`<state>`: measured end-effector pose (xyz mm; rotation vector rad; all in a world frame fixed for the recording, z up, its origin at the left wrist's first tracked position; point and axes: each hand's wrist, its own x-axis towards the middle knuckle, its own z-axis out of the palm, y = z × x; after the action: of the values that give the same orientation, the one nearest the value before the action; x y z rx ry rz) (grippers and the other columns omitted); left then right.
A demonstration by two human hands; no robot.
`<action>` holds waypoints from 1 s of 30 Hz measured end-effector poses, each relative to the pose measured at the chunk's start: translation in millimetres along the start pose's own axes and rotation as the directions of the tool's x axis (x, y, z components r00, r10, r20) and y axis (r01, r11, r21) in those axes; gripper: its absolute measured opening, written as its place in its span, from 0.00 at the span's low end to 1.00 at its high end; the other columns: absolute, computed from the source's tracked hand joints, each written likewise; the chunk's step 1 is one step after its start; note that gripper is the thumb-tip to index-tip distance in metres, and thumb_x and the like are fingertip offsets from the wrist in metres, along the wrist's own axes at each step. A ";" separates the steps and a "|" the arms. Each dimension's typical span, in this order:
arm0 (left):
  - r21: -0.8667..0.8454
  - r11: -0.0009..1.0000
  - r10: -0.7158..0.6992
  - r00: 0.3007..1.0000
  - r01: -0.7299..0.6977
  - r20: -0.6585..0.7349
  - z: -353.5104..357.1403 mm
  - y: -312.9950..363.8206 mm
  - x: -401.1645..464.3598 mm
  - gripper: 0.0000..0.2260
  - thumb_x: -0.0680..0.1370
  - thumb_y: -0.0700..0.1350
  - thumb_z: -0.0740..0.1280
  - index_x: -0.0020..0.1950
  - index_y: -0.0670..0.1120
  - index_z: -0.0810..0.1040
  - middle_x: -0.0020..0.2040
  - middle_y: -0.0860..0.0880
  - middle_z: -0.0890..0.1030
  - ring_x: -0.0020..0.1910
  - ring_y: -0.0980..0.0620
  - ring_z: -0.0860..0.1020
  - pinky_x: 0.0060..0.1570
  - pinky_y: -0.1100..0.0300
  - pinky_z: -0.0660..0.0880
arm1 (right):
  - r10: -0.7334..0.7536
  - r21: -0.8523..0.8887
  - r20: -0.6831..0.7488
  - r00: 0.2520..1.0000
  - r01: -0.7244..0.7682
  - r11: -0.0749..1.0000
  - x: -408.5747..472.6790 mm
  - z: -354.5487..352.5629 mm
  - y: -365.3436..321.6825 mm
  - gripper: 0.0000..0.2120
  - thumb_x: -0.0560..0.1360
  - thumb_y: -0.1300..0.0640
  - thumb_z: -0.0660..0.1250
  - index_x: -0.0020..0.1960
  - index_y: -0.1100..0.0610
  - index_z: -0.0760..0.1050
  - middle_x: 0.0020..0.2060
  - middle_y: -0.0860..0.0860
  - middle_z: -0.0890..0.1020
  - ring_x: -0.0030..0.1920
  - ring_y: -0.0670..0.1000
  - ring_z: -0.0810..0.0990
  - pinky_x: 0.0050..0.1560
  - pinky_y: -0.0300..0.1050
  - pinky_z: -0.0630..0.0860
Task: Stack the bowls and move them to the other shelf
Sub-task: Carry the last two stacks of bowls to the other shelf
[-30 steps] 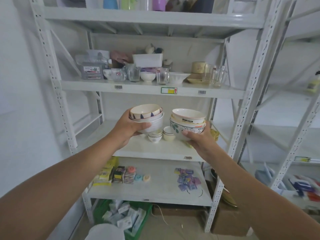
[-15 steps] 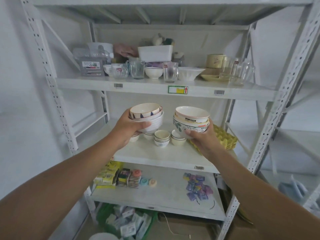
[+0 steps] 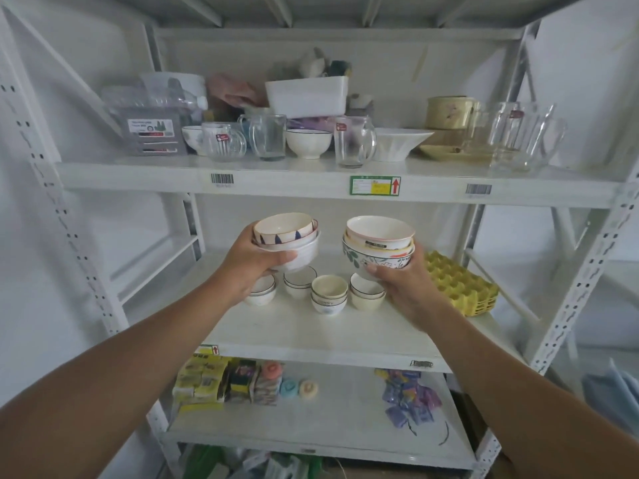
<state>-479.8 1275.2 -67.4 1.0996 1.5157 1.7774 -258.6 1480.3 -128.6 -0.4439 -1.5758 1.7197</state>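
My left hand [image 3: 254, 262] grips a stack of bowls [image 3: 288, 236]; the top one is cream with blue marks, the bottom one white. My right hand [image 3: 397, 281] grips a second stack of bowls [image 3: 378, 245], a white bowl on top and a leaf-patterned one beneath. Both stacks hang side by side above the middle shelf [image 3: 311, 333], just over several small cups [image 3: 328, 293] standing on it.
A yellow egg tray [image 3: 461, 283] lies at the middle shelf's right. The upper shelf [image 3: 311, 183] carries glass mugs, bowls and a white tub. Packets and small round items lie on the lower shelf [image 3: 328, 420]. White uprights frame both sides.
The view has closed in on the shelves, and both stacks now sit deeper over the middle shelf. The grips are unchanged.
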 end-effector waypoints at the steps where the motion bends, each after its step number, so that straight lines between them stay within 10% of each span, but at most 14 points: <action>1: -0.003 1.000 0.003 1.000 -0.003 0.007 -2.6 -2.9 9.4 0.38 0.56 0.46 0.82 0.64 0.47 0.75 0.59 0.41 0.81 0.59 0.39 0.79 0.55 0.33 0.74 | -0.003 0.001 -0.011 1.000 0.003 1.000 6.9 -0.5 4.1 0.50 0.62 0.69 0.84 0.77 0.56 0.63 0.68 0.64 0.77 0.68 0.65 0.78 0.68 0.69 0.73; 11: 0.023 1.000 -0.001 1.000 0.002 -0.016 -10.1 -44.9 80.1 0.38 0.54 0.45 0.80 0.62 0.48 0.75 0.56 0.47 0.83 0.53 0.49 0.81 0.52 0.46 0.78 | -0.002 -0.070 -0.039 0.999 -0.001 0.998 58.3 -15.5 42.1 0.52 0.59 0.66 0.86 0.76 0.57 0.64 0.67 0.65 0.77 0.68 0.67 0.78 0.66 0.66 0.76; 16: 0.075 0.997 0.038 0.998 -0.034 -0.048 -9.7 -87.0 101.9 0.34 0.55 0.42 0.80 0.59 0.50 0.77 0.53 0.50 0.84 0.52 0.54 0.82 0.50 0.57 0.79 | -0.029 -0.084 -0.063 0.998 0.024 0.996 66.3 -39.7 78.6 0.47 0.64 0.77 0.78 0.75 0.53 0.63 0.65 0.55 0.80 0.61 0.51 0.83 0.51 0.42 0.82; 21: 0.107 0.994 0.004 0.995 0.007 -0.100 -15.5 -147.8 108.8 0.40 0.53 0.45 0.82 0.64 0.45 0.75 0.58 0.44 0.82 0.58 0.45 0.80 0.55 0.50 0.78 | 0.033 -0.187 -0.058 0.998 -0.043 0.981 65.2 -75.1 141.6 0.50 0.62 0.74 0.83 0.77 0.53 0.64 0.68 0.58 0.77 0.68 0.62 0.78 0.60 0.64 0.80; 26: 0.130 0.990 -0.032 0.986 0.053 -0.163 -12.6 -204.7 111.4 0.38 0.53 0.40 0.80 0.62 0.46 0.74 0.54 0.53 0.84 0.53 0.55 0.82 0.50 0.64 0.78 | 0.088 -0.252 -0.124 0.988 -0.117 0.961 61.8 -86.2 191.2 0.56 0.51 0.54 0.89 0.73 0.51 0.66 0.65 0.49 0.81 0.65 0.52 0.81 0.61 0.52 0.81; 30: 0.116 0.991 -0.045 0.983 0.067 -0.179 -16.2 -247.1 115.8 0.38 0.55 0.34 0.78 0.65 0.42 0.72 0.55 0.47 0.82 0.50 0.59 0.82 0.47 0.66 0.78 | 0.067 -0.318 -0.107 0.992 -0.098 0.943 73.2 -99.5 228.5 0.54 0.51 0.59 0.87 0.73 0.57 0.67 0.63 0.50 0.82 0.63 0.51 0.82 0.61 0.47 0.81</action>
<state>-576.8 1414.7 -281.7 0.9673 1.7633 1.8033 -304.0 1610.7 -348.6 -0.7528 -1.7966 1.4781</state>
